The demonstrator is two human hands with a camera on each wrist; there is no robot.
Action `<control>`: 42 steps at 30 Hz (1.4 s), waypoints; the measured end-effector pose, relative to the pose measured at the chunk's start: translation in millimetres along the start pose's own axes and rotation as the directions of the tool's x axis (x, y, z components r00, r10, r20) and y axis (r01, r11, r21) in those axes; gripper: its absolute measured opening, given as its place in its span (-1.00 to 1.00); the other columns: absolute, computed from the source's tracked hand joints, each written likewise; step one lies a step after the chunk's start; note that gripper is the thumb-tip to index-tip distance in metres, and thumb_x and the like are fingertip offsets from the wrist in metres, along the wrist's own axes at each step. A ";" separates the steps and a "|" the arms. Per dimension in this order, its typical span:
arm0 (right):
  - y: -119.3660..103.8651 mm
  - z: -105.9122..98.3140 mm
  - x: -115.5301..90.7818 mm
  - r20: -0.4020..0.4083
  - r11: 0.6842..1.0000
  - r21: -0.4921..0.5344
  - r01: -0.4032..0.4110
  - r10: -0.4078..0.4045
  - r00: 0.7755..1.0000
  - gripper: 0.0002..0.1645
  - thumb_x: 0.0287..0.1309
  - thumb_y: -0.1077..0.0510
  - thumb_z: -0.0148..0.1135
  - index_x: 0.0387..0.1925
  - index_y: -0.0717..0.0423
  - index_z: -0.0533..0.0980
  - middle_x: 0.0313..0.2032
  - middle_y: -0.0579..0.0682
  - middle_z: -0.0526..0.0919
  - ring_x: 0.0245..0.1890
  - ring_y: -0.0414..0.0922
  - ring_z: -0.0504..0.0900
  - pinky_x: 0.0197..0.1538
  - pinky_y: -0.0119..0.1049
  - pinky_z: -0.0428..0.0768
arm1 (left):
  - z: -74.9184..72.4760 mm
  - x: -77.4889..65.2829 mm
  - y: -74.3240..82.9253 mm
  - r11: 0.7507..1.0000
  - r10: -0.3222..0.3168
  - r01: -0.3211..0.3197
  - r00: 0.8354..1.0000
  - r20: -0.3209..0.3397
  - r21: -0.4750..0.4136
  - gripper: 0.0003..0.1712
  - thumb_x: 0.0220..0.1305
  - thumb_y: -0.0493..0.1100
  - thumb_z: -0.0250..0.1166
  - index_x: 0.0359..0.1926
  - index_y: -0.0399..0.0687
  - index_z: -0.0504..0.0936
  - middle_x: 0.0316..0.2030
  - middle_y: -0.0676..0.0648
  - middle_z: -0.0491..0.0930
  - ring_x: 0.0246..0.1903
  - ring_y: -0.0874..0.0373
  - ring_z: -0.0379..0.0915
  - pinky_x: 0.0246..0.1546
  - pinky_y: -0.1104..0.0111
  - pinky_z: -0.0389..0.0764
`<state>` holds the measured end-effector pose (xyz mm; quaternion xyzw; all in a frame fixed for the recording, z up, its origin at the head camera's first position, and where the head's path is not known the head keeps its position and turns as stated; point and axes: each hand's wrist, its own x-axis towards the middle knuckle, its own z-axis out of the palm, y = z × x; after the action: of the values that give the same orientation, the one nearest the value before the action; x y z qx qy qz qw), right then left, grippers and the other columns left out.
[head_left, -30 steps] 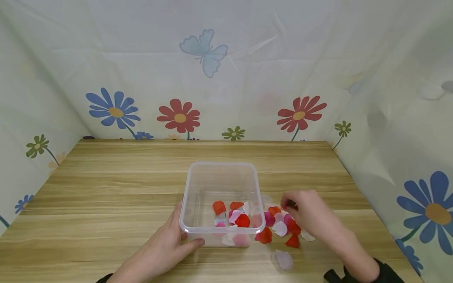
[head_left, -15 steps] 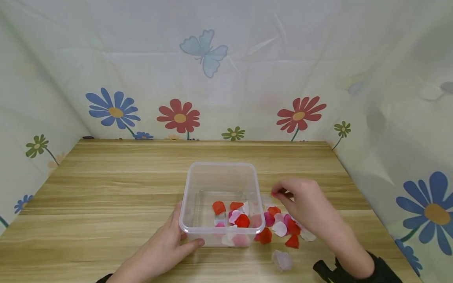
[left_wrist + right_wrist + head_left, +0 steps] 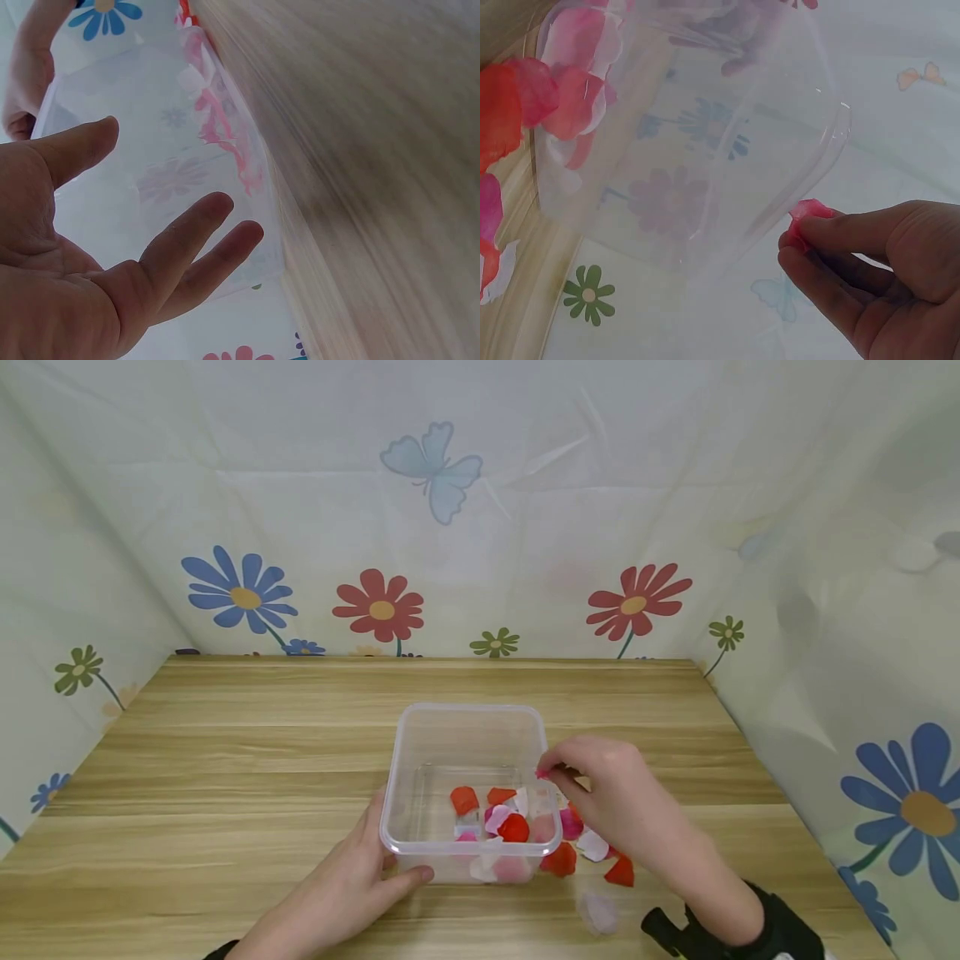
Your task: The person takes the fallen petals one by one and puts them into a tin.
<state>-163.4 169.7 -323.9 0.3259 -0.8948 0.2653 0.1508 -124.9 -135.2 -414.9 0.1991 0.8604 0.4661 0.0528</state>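
Observation:
A clear square plastic container [image 3: 472, 847] stands on the table, with red, pink and white flower petals [image 3: 514, 828] on its bottom. My left hand [image 3: 367, 872] rests at its left side, fingers spread and mostly straight along the wall, as the left wrist view also shows. Between thumb and fingertips, my right hand [image 3: 618, 793] pinches a bright pink petal [image 3: 810, 214] right at the container's right rim. Loose petals [image 3: 559, 860] lie on the table beside the container, partly hidden by the right hand and forearm.
One pale petal [image 3: 597, 912] lies apart, nearer the front of the wooden table [image 3: 247, 735]. Another red petal [image 3: 620, 871] sits at the edge of the loose group. A flower-printed curtain [image 3: 525, 527] encloses the table at the back and both sides.
My right hand has risen from the loose petals and moved left to the container's rim, carrying the pink petal. The left hand and the container have stayed in place.

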 end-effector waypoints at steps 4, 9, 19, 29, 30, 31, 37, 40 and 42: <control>-3.2 2.1 1.7 0.024 1.000 0.017 0.010 -0.011 1.000 -0.69 0.00 0.43 0.55 -0.25 0.06 0.72 -0.27 -0.14 0.75 -0.28 -0.22 0.70 -0.17 -0.37 0.72 | 0.0 0.2 -0.2 1.000 0.001 -0.001 1.000 0.006 -0.015 0.16 0.24 -0.18 0.52 0.60 0.14 -0.11 0.38 -0.14 0.27 0.21 -0.01 0.45 0.14 0.15 0.60; -4.0 7.2 4.0 0.049 0.999 0.031 0.036 -0.037 0.998 -0.72 0.04 0.43 0.52 -0.25 0.06 0.71 -0.27 -0.15 0.73 -0.28 -0.23 0.68 -0.16 -0.38 0.72 | -0.7 -0.4 0.3 1.000 0.006 -0.006 1.000 0.003 -0.014 0.15 0.25 -0.16 0.51 0.59 0.14 -0.10 0.36 -0.16 0.29 0.19 -0.03 0.47 0.13 0.14 0.61; -4.3 12.4 4.4 0.064 0.996 0.054 0.066 -0.069 0.996 -0.66 0.06 0.41 0.52 -0.12 0.10 0.71 -0.24 -0.14 0.74 -0.28 -0.25 0.68 -0.16 -0.35 0.73 | -0.9 -1.1 1.1 1.000 0.022 -0.022 1.000 -0.005 0.007 0.11 0.25 -0.11 0.52 0.58 0.12 -0.06 0.35 -0.19 0.33 0.17 -0.05 0.49 0.09 0.14 0.64; -2.9 10.8 2.0 0.052 0.994 0.036 0.105 -0.106 0.993 -0.55 0.00 0.44 0.55 -0.03 0.13 0.69 -0.14 -0.08 0.74 -0.21 -0.19 0.72 -0.16 -0.37 0.72 | -1.1 -1.3 0.5 1.000 0.024 -0.024 1.000 -0.004 0.010 0.11 0.26 -0.08 0.51 0.58 0.12 -0.06 0.34 -0.20 0.33 0.17 -0.07 0.48 0.09 0.12 0.64; -2.6 10.4 1.6 0.044 0.994 0.036 0.107 -0.109 0.993 -0.54 -0.01 0.44 0.55 -0.03 0.13 0.69 -0.14 -0.07 0.75 -0.21 -0.19 0.72 -0.16 -0.37 0.72 | -1.2 -1.3 0.5 1.000 0.025 -0.025 1.000 -0.003 0.008 0.11 0.26 -0.08 0.51 0.58 0.12 -0.06 0.34 -0.20 0.33 0.17 -0.07 0.48 0.09 0.12 0.64; -2.1 9.9 1.1 0.034 0.993 0.035 0.109 -0.110 0.993 -0.54 -0.02 0.43 0.56 -0.03 0.14 0.68 -0.14 -0.07 0.75 -0.22 -0.19 0.73 -0.16 -0.37 0.72 | -1.2 -1.4 0.5 1.000 0.025 -0.025 1.000 -0.003 0.010 0.11 0.26 -0.08 0.51 0.58 0.13 -0.07 0.34 -0.19 0.33 0.17 -0.06 0.48 0.08 0.12 0.64; -0.5 5.7 -1.9 -0.016 0.995 -0.002 0.099 -0.099 0.995 -0.55 -0.06 0.41 0.60 -0.07 0.16 0.68 -0.15 -0.06 0.74 -0.24 -0.17 0.73 -0.19 -0.33 0.74 | -0.5 -1.4 -0.6 0.999 0.042 -0.041 0.999 -0.016 0.024 0.10 0.24 -0.12 0.52 0.57 0.08 -0.04 0.32 -0.19 0.35 0.14 -0.06 0.50 0.08 0.16 0.64; -0.3 2.3 -4.5 -0.020 0.998 -0.039 0.047 -0.048 0.999 -0.58 -0.03 0.36 0.60 -0.09 0.14 0.67 -0.17 -0.07 0.73 -0.25 -0.19 0.71 -0.20 -0.32 0.74 | -0.2 -1.3 -0.8 0.999 0.046 -0.046 0.999 -0.020 0.018 0.09 0.24 -0.14 0.52 0.56 0.06 -0.02 0.31 -0.19 0.36 0.13 -0.06 0.51 0.08 0.19 0.64; 0.0 -1.1 -6.9 -0.015 0.997 -0.080 -0.012 0.011 1.000 -0.62 0.00 0.31 0.61 -0.12 0.10 0.66 -0.21 -0.11 0.72 -0.29 -0.20 0.68 -0.22 -0.33 0.73 | 0.0 -1.3 -0.7 0.999 0.048 -0.047 0.999 -0.020 0.016 0.09 0.24 -0.14 0.52 0.56 0.06 -0.02 0.32 -0.19 0.36 0.13 -0.07 0.51 0.09 0.19 0.64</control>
<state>-158.2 173.7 -326.1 0.3123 -0.9055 0.2325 0.1687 -123.9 -136.1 -415.6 0.2150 0.8595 0.4627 0.0315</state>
